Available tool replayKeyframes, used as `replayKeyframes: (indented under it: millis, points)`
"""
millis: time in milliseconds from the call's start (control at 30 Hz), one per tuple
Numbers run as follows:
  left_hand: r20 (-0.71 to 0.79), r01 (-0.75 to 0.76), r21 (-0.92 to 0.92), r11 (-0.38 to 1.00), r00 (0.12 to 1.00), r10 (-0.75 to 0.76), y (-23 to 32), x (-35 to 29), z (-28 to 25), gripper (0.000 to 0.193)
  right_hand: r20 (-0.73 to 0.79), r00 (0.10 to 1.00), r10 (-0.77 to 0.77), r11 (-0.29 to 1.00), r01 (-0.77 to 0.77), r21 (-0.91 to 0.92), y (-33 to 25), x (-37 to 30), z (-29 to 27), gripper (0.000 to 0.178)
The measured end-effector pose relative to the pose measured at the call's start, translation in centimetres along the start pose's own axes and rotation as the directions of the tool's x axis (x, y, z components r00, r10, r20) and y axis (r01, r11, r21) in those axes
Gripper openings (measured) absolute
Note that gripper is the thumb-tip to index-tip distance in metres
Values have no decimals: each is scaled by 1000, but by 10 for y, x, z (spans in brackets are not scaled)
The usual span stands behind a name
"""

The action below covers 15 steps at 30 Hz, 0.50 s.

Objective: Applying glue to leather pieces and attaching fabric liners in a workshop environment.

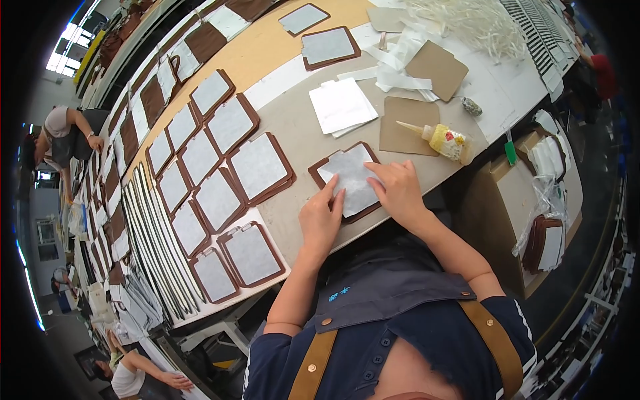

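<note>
In front of me lies a brown-edged panel (360,215) with a whitish sheet (353,175) over it. The sheet looks slightly rumpled in the middle. My left hand (323,217) touches the sheet at its left side, index finger and thumb extended and apart. At its right side, my right hand (400,190) rests the index fingertip and thumb on the sheet, the other fingers bent. Neither hand visibly grips anything. Beyond the panel is a small stack of white sheets (341,107). A yellow-labelled glue bottle (448,143) with a pointed nozzle lies on its side by a tan card (403,127).
Stacks of brown-edged panels (260,167) fill the table's left, beside long dark-and-white strips (157,240). Pale ribbon scraps (467,27) are heaped at the far right. An open cardboard box (503,193) holding wrapped pieces stands off the right edge. Other people (63,137) work at left.
</note>
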State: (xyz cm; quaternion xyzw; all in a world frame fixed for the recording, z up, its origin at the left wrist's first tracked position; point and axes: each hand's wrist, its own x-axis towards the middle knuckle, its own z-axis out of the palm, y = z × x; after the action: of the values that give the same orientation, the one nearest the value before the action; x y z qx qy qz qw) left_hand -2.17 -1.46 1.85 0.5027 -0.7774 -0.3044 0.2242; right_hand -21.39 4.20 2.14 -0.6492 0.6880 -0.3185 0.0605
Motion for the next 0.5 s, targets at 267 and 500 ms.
replayKeyframes:
  millis: [267, 500]
  points:
    - [5, -4, 12, 1000, 1000, 4, -1, 1, 1, 36, -16, 1000, -20, 1000, 20, -20, 2, -1, 1, 30]
    - [11, -4, 9, 1000, 1000, 4, 0, 0, 0, 36, -21, 1000, -23, 1000, 23, -14, 4, 0, 3, 30]
